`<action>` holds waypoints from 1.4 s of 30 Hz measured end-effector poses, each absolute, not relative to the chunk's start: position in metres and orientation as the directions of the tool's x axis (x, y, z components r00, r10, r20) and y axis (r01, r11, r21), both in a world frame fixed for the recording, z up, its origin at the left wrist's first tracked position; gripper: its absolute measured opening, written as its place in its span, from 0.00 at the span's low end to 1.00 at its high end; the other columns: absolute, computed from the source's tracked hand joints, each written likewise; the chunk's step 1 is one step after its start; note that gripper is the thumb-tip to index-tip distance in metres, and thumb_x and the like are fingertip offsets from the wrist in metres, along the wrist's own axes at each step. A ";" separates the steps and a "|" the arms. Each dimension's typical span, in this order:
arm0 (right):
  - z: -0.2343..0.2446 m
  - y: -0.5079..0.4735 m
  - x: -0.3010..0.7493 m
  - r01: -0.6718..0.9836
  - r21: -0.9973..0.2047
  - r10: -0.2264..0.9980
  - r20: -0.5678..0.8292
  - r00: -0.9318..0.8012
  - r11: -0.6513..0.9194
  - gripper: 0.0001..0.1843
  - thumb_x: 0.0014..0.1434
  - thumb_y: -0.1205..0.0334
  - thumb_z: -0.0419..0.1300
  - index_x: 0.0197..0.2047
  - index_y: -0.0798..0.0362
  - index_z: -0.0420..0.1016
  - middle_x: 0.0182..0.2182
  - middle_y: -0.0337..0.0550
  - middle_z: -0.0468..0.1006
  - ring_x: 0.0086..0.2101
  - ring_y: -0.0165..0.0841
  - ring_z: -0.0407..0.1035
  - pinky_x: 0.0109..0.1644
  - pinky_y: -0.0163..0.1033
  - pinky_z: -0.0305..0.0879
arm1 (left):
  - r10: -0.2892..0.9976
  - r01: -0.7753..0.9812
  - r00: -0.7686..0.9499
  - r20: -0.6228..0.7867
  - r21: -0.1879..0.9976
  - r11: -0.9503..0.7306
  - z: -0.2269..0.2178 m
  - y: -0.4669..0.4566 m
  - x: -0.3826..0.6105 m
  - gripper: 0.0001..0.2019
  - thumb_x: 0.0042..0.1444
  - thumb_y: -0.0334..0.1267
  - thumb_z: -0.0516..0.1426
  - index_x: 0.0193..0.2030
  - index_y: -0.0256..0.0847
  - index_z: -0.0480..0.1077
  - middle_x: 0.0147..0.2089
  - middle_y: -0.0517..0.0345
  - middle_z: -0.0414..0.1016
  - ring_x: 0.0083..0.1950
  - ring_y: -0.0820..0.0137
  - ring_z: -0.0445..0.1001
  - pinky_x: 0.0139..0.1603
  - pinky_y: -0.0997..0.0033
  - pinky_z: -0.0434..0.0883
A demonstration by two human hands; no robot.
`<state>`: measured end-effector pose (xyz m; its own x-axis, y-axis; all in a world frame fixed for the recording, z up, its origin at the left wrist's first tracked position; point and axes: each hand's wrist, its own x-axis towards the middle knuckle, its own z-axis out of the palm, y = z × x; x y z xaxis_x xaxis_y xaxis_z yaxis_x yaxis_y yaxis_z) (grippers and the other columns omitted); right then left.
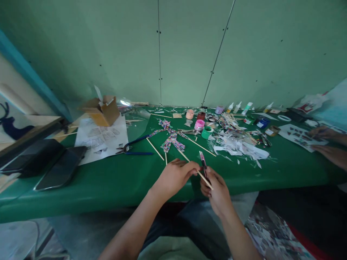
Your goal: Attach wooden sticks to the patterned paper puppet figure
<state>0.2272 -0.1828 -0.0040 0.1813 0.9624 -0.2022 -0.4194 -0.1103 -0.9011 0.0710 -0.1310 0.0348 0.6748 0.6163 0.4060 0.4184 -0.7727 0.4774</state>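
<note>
My left hand grips a thin wooden stick with thumb and fingers, the near end slanting down to the right. In my right hand is a utility knife, blade end up, close against the stick. Beyond my hands, a colourful patterned paper figure lies flat with sticks around its limbs. The stick's far end runs toward its leg; whether they are joined I cannot tell. Blue-handled pliers lie left of the figure.
Paint jars and glue bottles stand at the back. White paper scraps are heaped on the right. A cardboard box and a phone are on the left. At far right, another person's hands touch a sheet.
</note>
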 end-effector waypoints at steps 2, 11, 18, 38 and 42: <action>-0.006 -0.182 0.225 -0.417 -0.903 0.967 -0.186 0.172 -0.100 0.22 0.52 0.41 0.63 0.35 0.52 0.67 0.16 0.24 0.50 0.14 0.18 0.41 0.15 0.26 0.39 | 0.634 0.421 0.685 0.357 0.516 -0.746 0.034 -0.129 0.070 0.12 0.68 0.38 0.45 0.46 0.44 0.69 0.40 0.59 0.77 0.42 0.70 0.73 0.44 0.71 0.65; -0.016 -0.184 0.236 -0.247 -0.964 0.936 0.000 0.352 0.093 0.18 0.58 0.44 0.57 0.40 0.52 0.69 0.16 0.26 0.54 0.14 0.20 0.44 0.15 0.26 0.42 | 0.827 0.553 0.525 0.201 0.658 -0.511 0.030 -0.124 0.073 0.05 0.63 0.35 0.51 0.37 0.41 0.67 0.38 0.59 0.75 0.37 0.71 0.74 0.33 0.75 0.64; -0.022 -0.186 0.257 -0.154 -0.983 0.906 0.023 0.423 0.097 0.20 0.58 0.43 0.57 0.40 0.53 0.69 0.16 0.26 0.55 0.13 0.20 0.46 0.15 0.27 0.44 | 0.815 0.723 0.578 0.034 0.442 -0.531 0.031 -0.137 0.079 0.11 0.65 0.33 0.44 0.52 0.44 0.60 0.31 0.58 0.75 0.32 0.66 0.76 0.30 0.73 0.65; -0.008 -0.203 0.262 0.721 -0.686 0.961 0.119 0.248 -0.101 0.22 0.64 0.53 0.45 0.58 0.47 0.64 0.23 0.36 0.76 0.21 0.34 0.69 0.28 0.38 0.61 | 0.907 0.867 0.357 0.223 0.282 -0.410 0.008 -0.144 0.094 0.10 0.58 0.34 0.55 0.47 0.45 0.69 0.44 0.53 0.70 0.48 0.60 0.67 0.45 0.61 0.65; -0.010 -0.202 0.265 0.758 -0.645 0.961 0.134 0.240 -0.100 0.21 0.63 0.56 0.45 0.57 0.48 0.65 0.25 0.38 0.78 0.23 0.36 0.72 0.28 0.38 0.61 | 0.895 0.850 0.373 0.244 0.298 -0.435 0.003 -0.135 0.104 0.07 0.60 0.38 0.55 0.44 0.45 0.71 0.43 0.54 0.71 0.47 0.60 0.67 0.44 0.61 0.64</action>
